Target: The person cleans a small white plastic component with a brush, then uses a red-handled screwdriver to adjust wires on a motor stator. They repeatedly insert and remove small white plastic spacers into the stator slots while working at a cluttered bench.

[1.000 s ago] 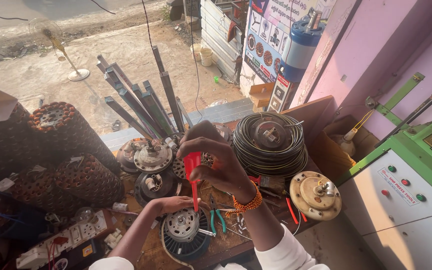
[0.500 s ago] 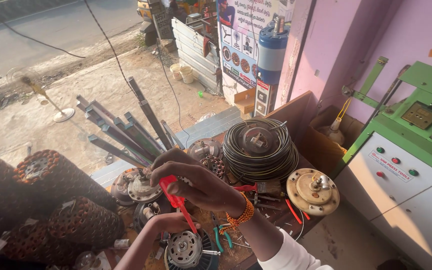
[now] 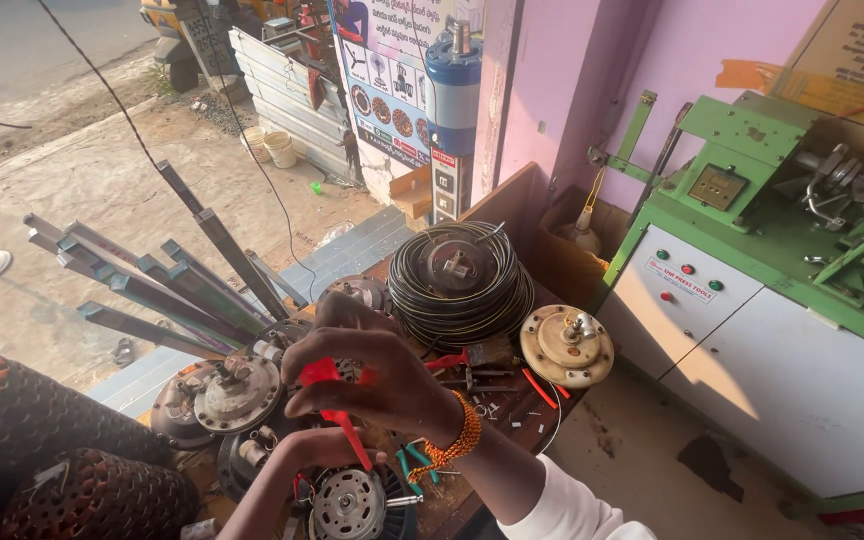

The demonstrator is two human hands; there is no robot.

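A cluttered wooden bench [image 3: 512, 205] carries motor housings [image 3: 237, 392], a wire coil [image 3: 460, 280], and pliers [image 3: 414, 465].

screwdriver handle [image 3: 324, 375]: glossy red plastic | motor [image 3: 347, 503]: dull metal | bench [image 3: 512, 415]: worn wood

Right hand [image 3: 372, 375] grips a red screwdriver [image 3: 337, 405] above a fan motor [image 3: 347, 505]; left hand [image 3: 312, 450] steadies it on the counter [image 3: 497, 400].

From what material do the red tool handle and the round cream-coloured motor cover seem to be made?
The red tool handle, gripped by the right hand, looks like moulded plastic: bright, evenly coloured, slightly glossy. The round cream motor cover seems to be painted metal, perhaps cast: a dull, dusty coat with worn patches and a bare metal hub.
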